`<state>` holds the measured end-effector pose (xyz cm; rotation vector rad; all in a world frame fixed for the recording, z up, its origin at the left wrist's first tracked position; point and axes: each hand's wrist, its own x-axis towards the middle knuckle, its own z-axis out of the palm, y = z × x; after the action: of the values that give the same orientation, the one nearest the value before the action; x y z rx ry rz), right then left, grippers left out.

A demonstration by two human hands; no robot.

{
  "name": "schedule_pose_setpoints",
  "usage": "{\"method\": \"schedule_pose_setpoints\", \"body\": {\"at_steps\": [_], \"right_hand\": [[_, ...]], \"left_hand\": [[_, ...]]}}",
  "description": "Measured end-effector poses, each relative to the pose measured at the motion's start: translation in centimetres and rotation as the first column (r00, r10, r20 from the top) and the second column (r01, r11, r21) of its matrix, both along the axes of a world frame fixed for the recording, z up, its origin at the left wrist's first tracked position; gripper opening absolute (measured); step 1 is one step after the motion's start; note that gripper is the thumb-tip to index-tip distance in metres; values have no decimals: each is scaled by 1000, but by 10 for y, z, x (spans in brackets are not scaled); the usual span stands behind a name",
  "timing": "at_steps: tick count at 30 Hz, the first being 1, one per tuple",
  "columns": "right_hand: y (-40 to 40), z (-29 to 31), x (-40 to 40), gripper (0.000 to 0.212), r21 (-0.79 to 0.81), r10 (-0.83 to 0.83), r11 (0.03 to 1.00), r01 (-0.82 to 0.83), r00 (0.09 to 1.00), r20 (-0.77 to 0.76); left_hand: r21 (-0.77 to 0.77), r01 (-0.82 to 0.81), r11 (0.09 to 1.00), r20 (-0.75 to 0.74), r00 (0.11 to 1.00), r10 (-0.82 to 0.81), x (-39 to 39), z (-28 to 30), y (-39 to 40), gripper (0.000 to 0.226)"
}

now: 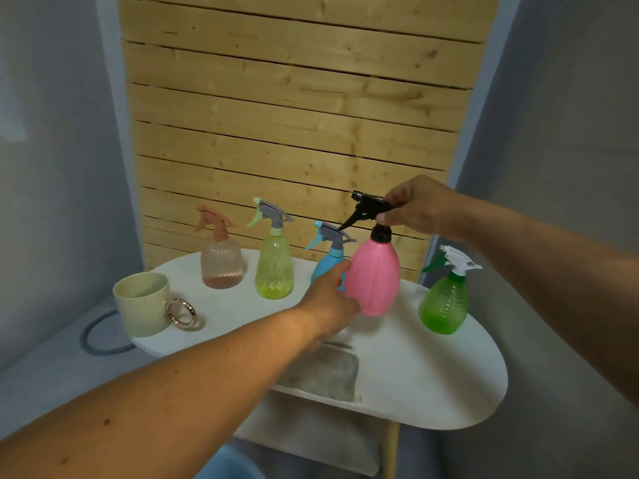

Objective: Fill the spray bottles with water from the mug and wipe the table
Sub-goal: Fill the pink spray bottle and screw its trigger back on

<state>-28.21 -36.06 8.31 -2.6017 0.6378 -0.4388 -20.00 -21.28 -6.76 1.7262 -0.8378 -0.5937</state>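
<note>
Five spray bottles are standing in a row on a white oval table (432,382) against a pine-slat wall (294,98), grey walls flanking it. A left hand (330,302) is wrapping the pink spray bottle (375,274), upright and lifted mid-row, its black trigger head (366,207) pointing left, while a right hand (420,205) is pinching that head. A cream mug (143,304) is sitting at the left end, a grey cloth (321,373) lying near the front edge.

A plain home corner: a small white table (432,382) against a pine-slat wall panel (297,108) between grey walls.
</note>
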Motion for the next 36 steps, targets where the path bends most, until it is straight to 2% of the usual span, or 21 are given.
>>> {"method": "schedule_pose_setpoints", "body": {"at_steps": [5, 9, 14, 28, 36], "right_hand": [[-37, -17, 1, 16, 22, -19, 1000, 19, 1000, -15], [-61, -28, 4, 19, 44, -38, 998, 40, 999, -31], [-84, -47, 9, 16, 37, -56, 998, 58, 997, -50], [-122, -85, 19, 5, -3, -67, 998, 67, 994, -87], [-128, -95, 22, 7, -22, -67, 998, 65, 992, -108]], "left_hand": [[56, 24, 998, -82, 996, -19, 1, -10, -31, 84], [91, 54, 994, -120, 992, -43, 4, -24, -52, 75], [140, 111, 984, -144, 985, -91, 9, -33, -72, 78], [227, 147, 963, -157, 981, -112, 11, -48, -95, 79], [252, 158, 955, -160, 980, -120, 13, -57, -100, 81]]}}
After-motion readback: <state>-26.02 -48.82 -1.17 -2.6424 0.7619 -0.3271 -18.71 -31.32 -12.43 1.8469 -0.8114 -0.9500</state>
